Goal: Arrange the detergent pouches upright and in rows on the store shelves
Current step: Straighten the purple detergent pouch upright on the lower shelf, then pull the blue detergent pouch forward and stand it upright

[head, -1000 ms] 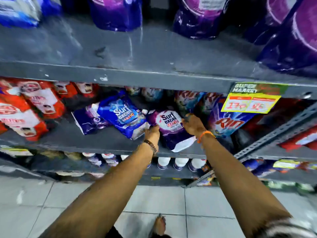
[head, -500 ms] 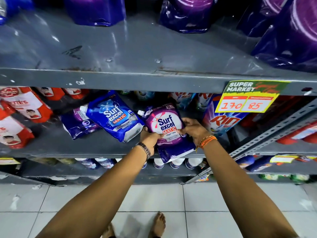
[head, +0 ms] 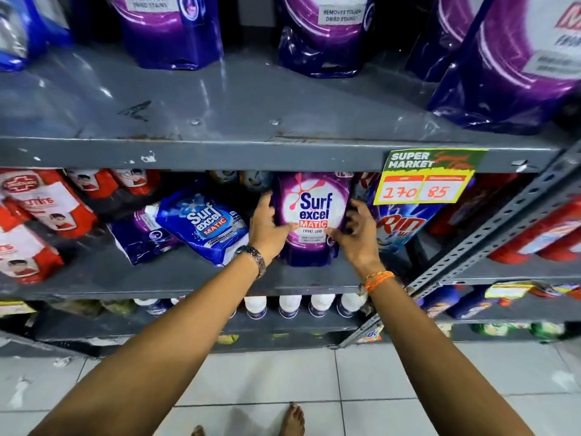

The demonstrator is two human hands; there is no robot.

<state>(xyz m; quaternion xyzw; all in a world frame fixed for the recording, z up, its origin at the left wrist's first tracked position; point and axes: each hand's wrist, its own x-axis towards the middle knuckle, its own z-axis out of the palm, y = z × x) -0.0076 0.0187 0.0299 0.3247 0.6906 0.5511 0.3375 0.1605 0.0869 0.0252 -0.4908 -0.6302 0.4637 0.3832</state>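
Observation:
A purple Surf Excel Matic pouch stands upright on the middle grey shelf. My left hand grips its left side and my right hand grips its right side. A blue Surf Excel pouch lies tilted just left of it, over a dark purple pouch lying flat. A blue Rin pouch stands to the right, partly behind a price tag.
Large purple pouches stand on the upper shelf. Red and white pouches lie at the left of the middle shelf. White-capped bottles line the shelf below. A perforated metal upright slants at the right. My bare feet show on the tiled floor.
The purple pouch has been turned from lying tilted to standing upright between both hands and moved back on the shelf. The camera has come closer.

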